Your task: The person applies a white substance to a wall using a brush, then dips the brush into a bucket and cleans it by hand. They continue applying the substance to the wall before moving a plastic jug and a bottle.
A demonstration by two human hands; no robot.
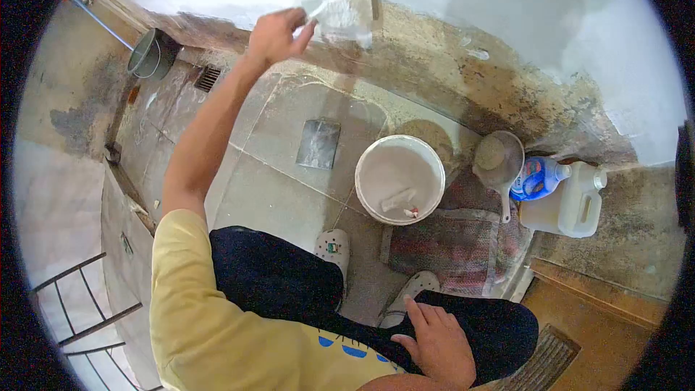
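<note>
My left hand [279,38] is raised at the lower part of the wall, its fingers closed around a wide putty knife [349,14]. The tool's broad blade is smeared white and lies close against the wall, slightly blurred. On my right knee rests my right hand [438,340], palm down with fingers stretched out and nothing in it. In front of my feet stands a white bucket [360,192] of pale, whitish mix, with a light-coloured object [398,201] lying in it. A flat grey metal plate [318,143] lies on the floor tiles to the bucket's left.
Right of the bucket are a dipper [504,166], a blue bottle [534,178] and a translucent jug [568,206] near a worn mat [452,242]. A dark pail [156,54] and a floor drain [208,78] are at far left. The wall [434,47] is stained along its base.
</note>
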